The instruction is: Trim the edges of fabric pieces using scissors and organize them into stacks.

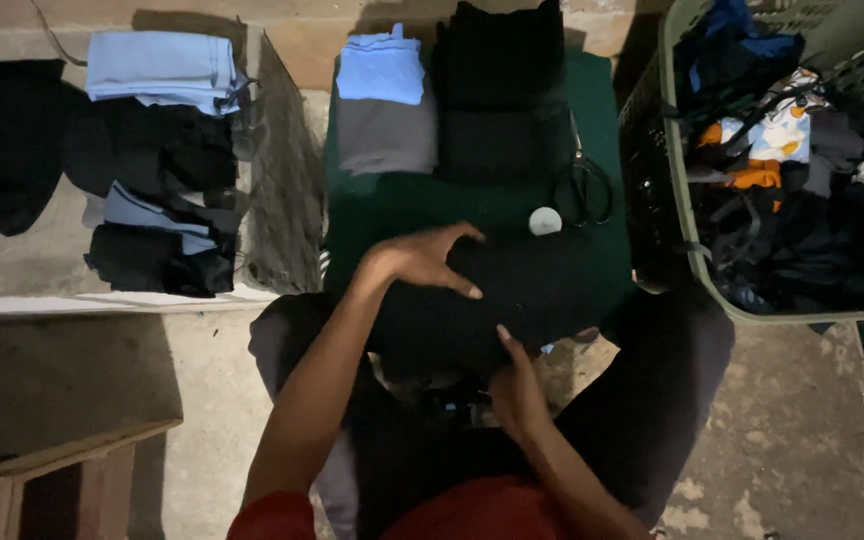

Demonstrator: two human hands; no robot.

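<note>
Both hands press flat, fingers spread, on a soft black folded cloth garment (512,300) — left hand (422,258) at its top edge, right hand (517,385) at its near edge.

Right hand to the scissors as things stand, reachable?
Probably yes. The right hand rests on the black cloth, and the scissors lie uncovered on the green mat just beyond it. Only the small white disc sits nearby, off to the side.
</note>
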